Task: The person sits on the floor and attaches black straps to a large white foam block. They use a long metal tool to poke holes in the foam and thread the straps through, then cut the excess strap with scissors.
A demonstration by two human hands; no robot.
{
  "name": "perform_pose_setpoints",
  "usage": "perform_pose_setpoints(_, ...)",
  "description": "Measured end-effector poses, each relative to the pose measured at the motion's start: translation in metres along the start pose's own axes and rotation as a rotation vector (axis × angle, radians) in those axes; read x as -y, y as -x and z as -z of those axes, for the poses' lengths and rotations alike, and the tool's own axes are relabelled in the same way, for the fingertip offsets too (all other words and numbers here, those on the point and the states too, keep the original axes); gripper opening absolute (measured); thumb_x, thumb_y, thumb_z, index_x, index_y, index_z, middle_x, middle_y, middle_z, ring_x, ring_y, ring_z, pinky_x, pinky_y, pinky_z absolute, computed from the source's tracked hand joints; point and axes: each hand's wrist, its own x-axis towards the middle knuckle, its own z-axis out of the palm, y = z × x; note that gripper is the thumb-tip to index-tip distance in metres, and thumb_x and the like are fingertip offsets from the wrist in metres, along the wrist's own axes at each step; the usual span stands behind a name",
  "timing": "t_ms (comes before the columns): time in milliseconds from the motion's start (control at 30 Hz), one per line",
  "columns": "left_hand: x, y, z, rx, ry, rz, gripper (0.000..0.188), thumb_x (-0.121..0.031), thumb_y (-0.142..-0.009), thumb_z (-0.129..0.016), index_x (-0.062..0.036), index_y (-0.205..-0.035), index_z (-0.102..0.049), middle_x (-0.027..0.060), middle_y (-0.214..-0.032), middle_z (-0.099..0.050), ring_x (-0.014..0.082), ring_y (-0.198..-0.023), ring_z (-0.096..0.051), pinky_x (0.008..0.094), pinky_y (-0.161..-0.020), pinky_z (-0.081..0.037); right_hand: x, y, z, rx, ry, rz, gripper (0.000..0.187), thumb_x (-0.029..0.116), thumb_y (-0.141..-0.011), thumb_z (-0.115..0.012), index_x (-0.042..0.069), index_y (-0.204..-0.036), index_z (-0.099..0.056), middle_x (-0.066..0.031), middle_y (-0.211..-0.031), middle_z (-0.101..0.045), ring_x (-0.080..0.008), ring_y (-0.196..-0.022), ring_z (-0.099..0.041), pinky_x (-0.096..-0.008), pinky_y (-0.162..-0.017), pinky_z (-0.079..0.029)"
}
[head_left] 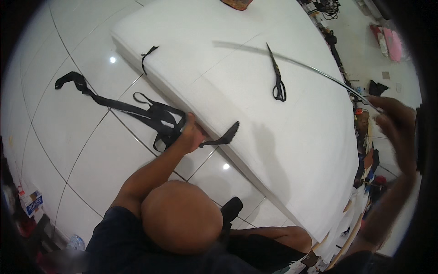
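Closed fingers of my left hand (191, 134) grip a bunch of black fabric strips (123, 108) at the near-left edge of a low white slab (315, 150). Several loops and a long tail hang over the tiled floor, while one frayed end rests on the slab. On the right, my raised right hand (397, 123) pinches one end of a long thin metal rod (326, 75). The rod reaches leftward above the slab, its far end blurred. Black-handled scissors (279, 89) lie on the slab beneath the rod, blades pointing away.
A small black fabric scrap (146, 59) hangs over the slab's left edge. Past its right side, clutter and dark cables (329, 8) line the floor. A pink bundle (392, 44) lies farther right. A small box (31, 201) stands at lower left.
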Motion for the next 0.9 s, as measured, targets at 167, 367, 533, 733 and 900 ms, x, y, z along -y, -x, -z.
perform_pose_setpoints(167, -0.005, -0.012, 0.01, 0.031, 0.218, 0.195, 0.116, -0.09, -0.075, -0.038, -0.0131, -0.157, -0.009, 0.0118, -0.161, -0.018, 0.0326, -0.146, -0.024, 0.0573, -0.114, -0.025, -0.095, -0.002, -0.195, -0.243, -0.324, -0.185, 0.031, 0.018, -0.099, -0.058, 0.006, -0.128, -0.063, 0.0051, -0.08, -0.055, -0.0038, -0.072, -0.046, -0.0204, -0.063, -0.039)
perform_pose_setpoints(367, 0.009, -0.019, 0.011, -0.051, 0.439, 0.288, 0.067, -0.059, -0.097, -0.039, -0.0119, -0.145, -0.039, 0.0111, -0.148, -0.042, 0.028, -0.133, -0.043, 0.0477, -0.107, -0.039, -0.104, 0.003, -0.362, -0.473, -0.377, -0.302, 0.03, 0.02, -0.096, -0.065, 0.003, -0.121, -0.066, -0.0039, -0.096, -0.063, -0.0082, -0.08, -0.052, -0.0234, -0.07, -0.044)
perform_pose_setpoints(533, 0.017, -0.022, 0.026, -0.065, 0.097, 0.37, 0.035, -0.025, -0.097, -0.056, -0.0094, -0.129, -0.057, 0.0064, -0.131, -0.058, 0.0236, -0.116, -0.057, 0.0374, -0.1, -0.047, -0.044, 0.016, -0.357, -0.801, -0.005, -0.244, 0.03, 0.012, -0.092, -0.066, 0.002, -0.12, -0.064, -0.0185, -0.114, -0.058, -0.0322, -0.107, -0.057, -0.0387, -0.088, -0.047)
perform_pose_setpoints(733, -0.005, -0.022, 0.016, -0.103, -0.925, 0.362, 0.032, -0.023, -0.096, -0.055, -0.0009, -0.117, -0.064, 0.0163, -0.111, -0.067, 0.0271, -0.105, -0.064, 0.0386, -0.088, -0.052, 0.038, 0.076, -0.418, -0.819, -0.577, -0.067, 0.015, -0.004, -0.083, -0.062, -0.001, -0.098, -0.062, -0.0084, -0.081, -0.063, -0.0153, -0.067, -0.056, -0.0283, -0.063, -0.048)
perform_pose_setpoints(900, -0.026, -0.012, 0.009, 0.362, -1.655, 0.4, 0.024, -0.019, -0.088, -0.059, 0.0029, -0.091, -0.069, 0.0218, -0.086, -0.069, 0.0316, -0.074, -0.067, 0.0413, -0.069, -0.052, 0.092, 0.059, -0.469, -0.039, -1.158, -0.54, 0.021, 0.019, -0.094, -0.064, 0.005, -0.111, -0.066, -0.0061, -0.09, -0.07, -0.0174, -0.071, -0.065, -0.0296, -0.061, -0.05)
